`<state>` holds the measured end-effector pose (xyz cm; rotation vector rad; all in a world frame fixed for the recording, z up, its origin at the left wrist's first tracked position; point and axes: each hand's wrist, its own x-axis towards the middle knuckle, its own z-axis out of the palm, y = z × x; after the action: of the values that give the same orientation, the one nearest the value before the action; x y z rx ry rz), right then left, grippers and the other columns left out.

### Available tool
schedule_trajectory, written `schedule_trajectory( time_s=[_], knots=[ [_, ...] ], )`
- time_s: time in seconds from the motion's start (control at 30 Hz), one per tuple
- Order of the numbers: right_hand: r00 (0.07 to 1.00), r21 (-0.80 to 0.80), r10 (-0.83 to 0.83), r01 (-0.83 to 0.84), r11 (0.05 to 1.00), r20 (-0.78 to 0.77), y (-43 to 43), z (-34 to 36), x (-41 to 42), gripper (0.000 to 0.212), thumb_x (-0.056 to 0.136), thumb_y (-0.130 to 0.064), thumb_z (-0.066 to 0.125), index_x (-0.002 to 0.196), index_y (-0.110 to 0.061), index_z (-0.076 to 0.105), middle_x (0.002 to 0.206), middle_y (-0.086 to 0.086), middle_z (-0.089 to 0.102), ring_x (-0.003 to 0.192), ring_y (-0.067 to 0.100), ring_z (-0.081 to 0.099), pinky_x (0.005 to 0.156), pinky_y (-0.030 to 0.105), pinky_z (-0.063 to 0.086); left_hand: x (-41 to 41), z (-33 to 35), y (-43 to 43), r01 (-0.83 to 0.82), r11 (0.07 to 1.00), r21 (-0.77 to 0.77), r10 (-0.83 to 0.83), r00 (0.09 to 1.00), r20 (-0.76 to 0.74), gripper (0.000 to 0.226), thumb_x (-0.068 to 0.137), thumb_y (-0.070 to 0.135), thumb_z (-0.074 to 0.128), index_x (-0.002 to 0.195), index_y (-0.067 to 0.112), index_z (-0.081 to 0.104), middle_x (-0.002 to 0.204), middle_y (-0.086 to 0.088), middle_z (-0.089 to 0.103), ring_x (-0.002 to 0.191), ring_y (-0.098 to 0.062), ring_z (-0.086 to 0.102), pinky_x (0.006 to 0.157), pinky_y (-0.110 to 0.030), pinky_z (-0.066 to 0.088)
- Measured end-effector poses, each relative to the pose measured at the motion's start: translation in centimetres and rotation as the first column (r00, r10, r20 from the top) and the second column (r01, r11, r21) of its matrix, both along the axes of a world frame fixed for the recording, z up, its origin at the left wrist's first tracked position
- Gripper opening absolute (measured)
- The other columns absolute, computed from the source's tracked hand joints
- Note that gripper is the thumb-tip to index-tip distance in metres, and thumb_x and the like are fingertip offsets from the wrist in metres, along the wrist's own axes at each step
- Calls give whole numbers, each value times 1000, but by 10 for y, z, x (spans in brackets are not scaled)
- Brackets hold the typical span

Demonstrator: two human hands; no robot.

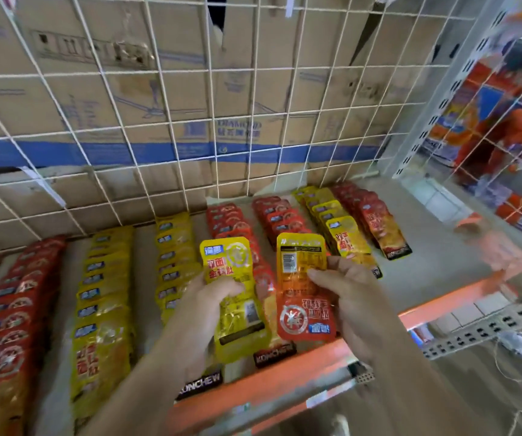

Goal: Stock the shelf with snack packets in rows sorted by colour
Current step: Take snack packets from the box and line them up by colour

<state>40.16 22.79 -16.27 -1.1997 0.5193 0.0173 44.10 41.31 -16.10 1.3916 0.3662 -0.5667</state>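
Glossy, crinkled yellow plastic snack packets (102,294) and shiny red plastic snack packets (11,309) lie on a matt grey shelf board (436,247), backed by smooth white-coated metal wire mesh (159,71) and dull brown cardboard boxes (96,99).

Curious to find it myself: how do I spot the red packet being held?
Start at the shelf's orange front edge. Above it the right hand grips a yellow packet and, below it, the red packet. Its print is upside down, unlike the shelved rows.

Left hand (209,297) gripping yellow packet (231,272), right hand (347,297) pinching red packet (303,319), red rows (11,309) and yellow rows (102,294) on shelf (436,253) beyond.
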Motion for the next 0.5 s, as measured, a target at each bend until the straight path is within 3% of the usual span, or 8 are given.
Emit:
schedule_trajectory(
  time_s=[0.03, 0.13, 0.17, 0.2, 0.3, 0.37, 0.43, 0.5],
  knots=[
    [1000, 8, 15, -15, 1000, 3, -12, 0, 5, 12, 87, 0, 61, 93, -9, 63, 81, 12, 73, 68, 23, 70, 65, 38, 57, 0, 2, -13, -6, 1000, 17, 5, 1000, 17, 23, 94, 9, 55, 72, 5, 50, 81, -4, 65, 115, -34, 58, 71, -4, 44],
    [995, 43, 95, -96, 994, 20, -51, -1, 19, 14, 86, 0, 61, 96, -9, 63, 85, 13, 73, 74, 26, 70, 70, 39, 58, -4, 15, -63, 1, 1000, -6, -1, 1000, 23, 18, 89, 13, 61, 73, 14, 70, 79, -8, 73, 77, -26, 69, 76, -42, 57],
    [993, 53, 119, -120, 991, 24, -60, -1, 23, 15, 86, 0, 61, 98, -8, 62, 87, 15, 73, 75, 27, 70, 71, 41, 59, -3, 18, -74, 0, 1000, -19, 1, 1000, 18, 19, 88, 12, 61, 73, 15, 71, 78, -9, 72, 69, -23, 69, 71, -45, 58],
    [990, 65, 141, -142, 988, 21, -72, -1, 27, 17, 86, 1, 61, 100, -8, 62, 89, 16, 73, 76, 28, 70, 72, 42, 58, -6, 16, -85, 0, 1000, 10, 0, 1000, 29, 17, 89, 11, 60, 76, 13, 70, 77, -9, 71, 65, -19, 69, 67, -41, 58],
    [980, 87, 201, -201, 976, 12, -103, -1, 37, 18, 84, 3, 62, 98, -8, 61, 85, 16, 73, 71, 25, 71, 68, 39, 59, 0, 17, -121, -10, 1000, 30, 9, 999, 32, 11, 91, 13, 60, 91, 13, 71, 85, -4, 75, 78, -16, 72, 77, -34, 59],
    [971, 46, 241, -241, 969, 3, -121, -3, 44, 18, 82, 2, 65, 95, -10, 62, 81, 12, 74, 69, 23, 71, 64, 35, 59, 1, 18, -141, -15, 999, 32, 14, 999, 34, 15, 92, 15, 60, 101, 16, 71, 83, 3, 76, 78, -12, 72, 74, -26, 57],
    [959, -4, 283, -283, 959, -10, -136, -4, 47, 16, 83, -1, 66, 93, -13, 63, 76, 6, 74, 64, 17, 71, 56, 27, 55, 0, 21, -157, -40, 999, 27, 40, 999, 10, 13, 92, 18, 60, 101, 19, 70, 74, 7, 75, 67, -8, 71, 57, -20, 55],
    [954, 15, 299, -299, 954, 9, -151, -1, 50, 15, 84, 0, 65, 93, -11, 63, 74, 3, 73, 56, 11, 68, 44, 20, 49, 2, 19, -167, -82, 994, 73, 84, 996, -15, 9, 90, 23, 63, 95, 21, 69, 70, 8, 74, 69, -12, 70, 61, -25, 57]
  ],
)
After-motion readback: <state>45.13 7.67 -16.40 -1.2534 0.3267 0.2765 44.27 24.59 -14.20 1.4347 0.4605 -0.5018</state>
